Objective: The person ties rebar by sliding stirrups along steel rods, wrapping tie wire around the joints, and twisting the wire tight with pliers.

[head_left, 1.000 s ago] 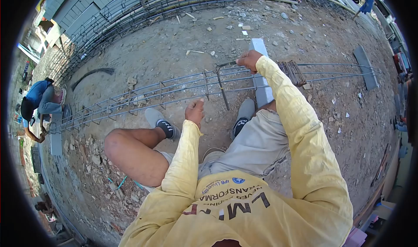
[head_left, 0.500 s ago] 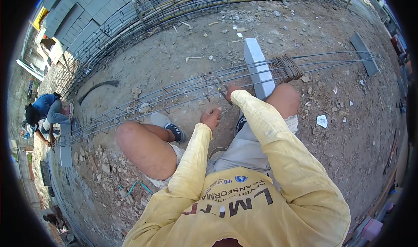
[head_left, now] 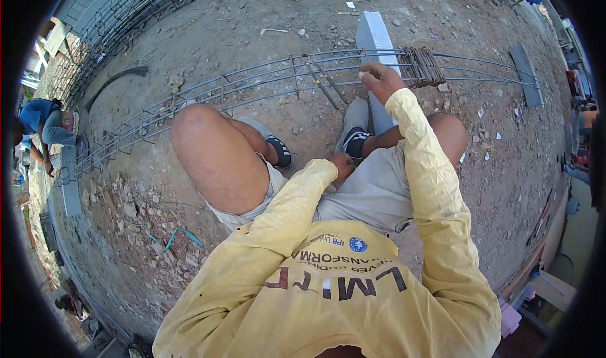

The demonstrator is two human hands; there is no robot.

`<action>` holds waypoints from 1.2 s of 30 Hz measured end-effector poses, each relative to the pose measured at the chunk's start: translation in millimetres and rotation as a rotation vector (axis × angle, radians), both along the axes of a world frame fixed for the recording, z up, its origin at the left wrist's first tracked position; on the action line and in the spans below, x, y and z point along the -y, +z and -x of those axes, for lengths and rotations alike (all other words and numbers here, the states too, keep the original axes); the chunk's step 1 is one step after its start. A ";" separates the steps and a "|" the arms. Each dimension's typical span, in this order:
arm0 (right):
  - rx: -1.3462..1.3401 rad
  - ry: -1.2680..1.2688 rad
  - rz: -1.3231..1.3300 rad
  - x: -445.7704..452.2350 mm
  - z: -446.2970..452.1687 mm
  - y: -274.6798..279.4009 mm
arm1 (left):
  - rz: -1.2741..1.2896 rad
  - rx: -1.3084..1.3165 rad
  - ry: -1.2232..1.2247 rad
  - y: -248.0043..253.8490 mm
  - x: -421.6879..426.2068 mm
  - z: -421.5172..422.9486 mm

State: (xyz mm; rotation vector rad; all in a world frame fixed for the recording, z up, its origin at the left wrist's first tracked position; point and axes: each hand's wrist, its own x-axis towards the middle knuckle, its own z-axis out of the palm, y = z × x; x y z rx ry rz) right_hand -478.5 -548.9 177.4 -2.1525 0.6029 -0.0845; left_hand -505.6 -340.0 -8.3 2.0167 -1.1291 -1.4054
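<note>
My right hand is over the long steel bars of a rebar cage, just left of a bundle of rusty stirrups. Its fingers look apart, and I see nothing held in them. A pair of pincers rests with its jaws at the bars and its handles pointing toward me. Low near my lap and shoe is my left hand, its fingers mostly hidden. One stirrup stands upright around the bars beside the pincers.
A pale block props the bars near my right hand; another block lies under their right end. At far left a person in blue crouches by the cage's other end and a block. Rubble and a teal strap lie on the ground.
My right hand has left the pincers, which stay at the bars, and moved right toward the stirrup bundle. My left hand has dropped toward my lap. The view has shifted.
</note>
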 end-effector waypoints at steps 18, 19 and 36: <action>-0.359 -1.089 0.046 111.4 358.1 -164.3 | -0.033 -0.199 0.387 32.0 3.1 -28.2; -0.461 -1.136 -0.034 97.6 376.5 -214.2 | -0.030 -0.195 0.404 26.4 5.9 -32.2; -1.175 -0.671 -0.102 -24.4 292.4 -254.2 | -0.161 -0.179 0.551 31.9 -34.4 -49.0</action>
